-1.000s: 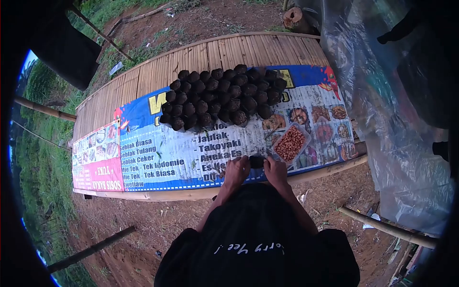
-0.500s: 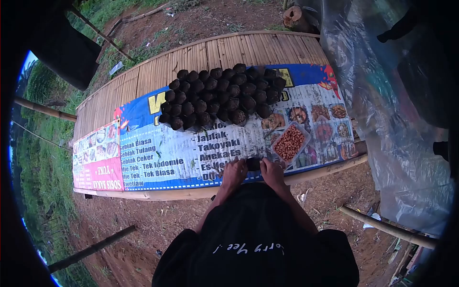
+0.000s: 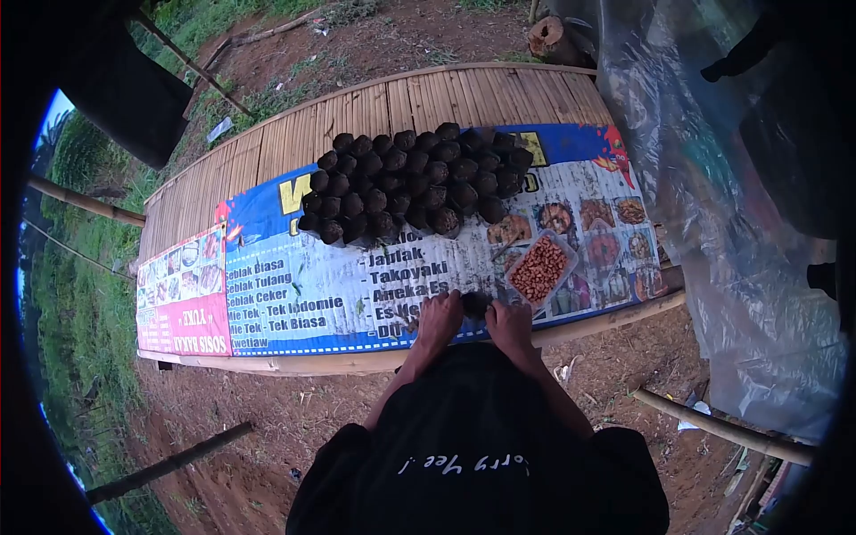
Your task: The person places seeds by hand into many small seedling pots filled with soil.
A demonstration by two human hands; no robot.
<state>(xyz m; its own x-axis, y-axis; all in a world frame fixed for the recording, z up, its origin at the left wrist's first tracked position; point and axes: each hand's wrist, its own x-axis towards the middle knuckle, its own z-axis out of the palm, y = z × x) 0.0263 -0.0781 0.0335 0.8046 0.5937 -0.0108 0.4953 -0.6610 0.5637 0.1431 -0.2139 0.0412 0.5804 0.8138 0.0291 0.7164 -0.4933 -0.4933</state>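
Note:
A small black pot-like bag (image 3: 476, 305) is held between my two hands near the table's front edge. My left hand (image 3: 440, 319) grips its left side with closed fingers. On its right side, my right hand (image 3: 510, 323) also has its fingers closed on it. Just beyond my right hand lies a clear plastic tub (image 3: 541, 269) of reddish-brown seeds or nuts. Several similar dark bags (image 3: 415, 183), filled with dark material, stand packed together farther back on the printed banner (image 3: 312, 303).
The banner covers a bamboo-slat table (image 3: 374, 102). Clear plastic sheeting (image 3: 713, 223) hangs at the right. Bamboo poles (image 3: 722, 426) stick out at the lower right and on the left. A cut log (image 3: 550, 37) lies behind the table on bare soil.
Both hands have moved very slightly forward with the black bag, whose opening now faces up more. The rest of the scene looks the same.

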